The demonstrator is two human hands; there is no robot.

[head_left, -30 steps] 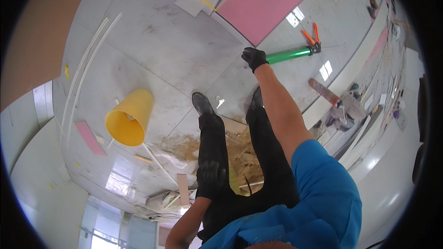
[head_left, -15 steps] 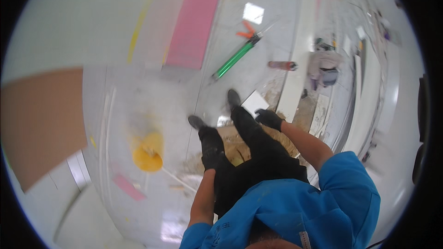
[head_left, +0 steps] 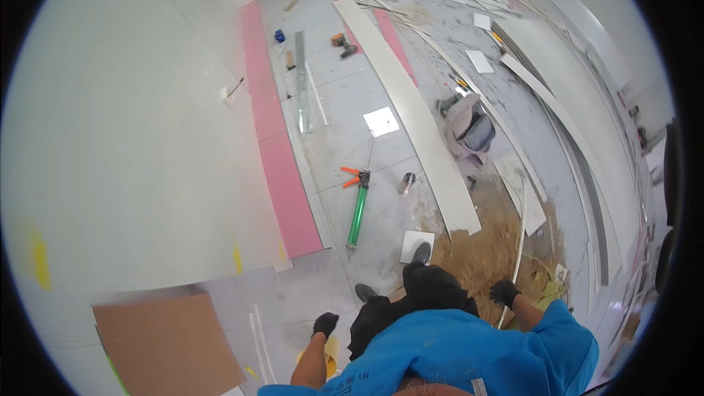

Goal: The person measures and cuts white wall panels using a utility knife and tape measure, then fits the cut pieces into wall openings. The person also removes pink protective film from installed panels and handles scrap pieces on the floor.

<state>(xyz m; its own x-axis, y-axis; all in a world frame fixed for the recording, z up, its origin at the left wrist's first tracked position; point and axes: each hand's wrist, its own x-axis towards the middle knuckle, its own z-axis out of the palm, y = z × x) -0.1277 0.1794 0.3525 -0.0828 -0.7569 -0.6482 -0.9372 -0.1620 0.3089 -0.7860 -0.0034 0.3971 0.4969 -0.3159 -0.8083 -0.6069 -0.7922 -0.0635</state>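
Note:
My left hand (head_left: 325, 324), in a black glove, hangs over the floor at the lower middle with its fingers curled and nothing visible in them. Partly behind that forearm is a yellow bucket (head_left: 332, 356). My right hand (head_left: 504, 292), also gloved, is held low on the right with its fingers somewhat apart. A thin white strip (head_left: 522, 231) passes behind it; I see no grip on the strip. Ahead of my feet lies a green caulking gun (head_left: 357, 214) with an orange handle, and a sealant cartridge (head_left: 407, 183) is to its right.
A long white board (head_left: 411, 114) runs ahead beside a bag (head_left: 471, 132). Brown debris (head_left: 473, 260) covers the floor near my right side. Pink strips (head_left: 282, 183) edge the large white panel (head_left: 147, 139) on the left. A cordless drill (head_left: 343, 45) lies farther off.
My view has tilted up and turned, so more floor ahead shows. My left hand has come away from my thigh, and my right hand has swung outward. One foot now overlaps the white square tile.

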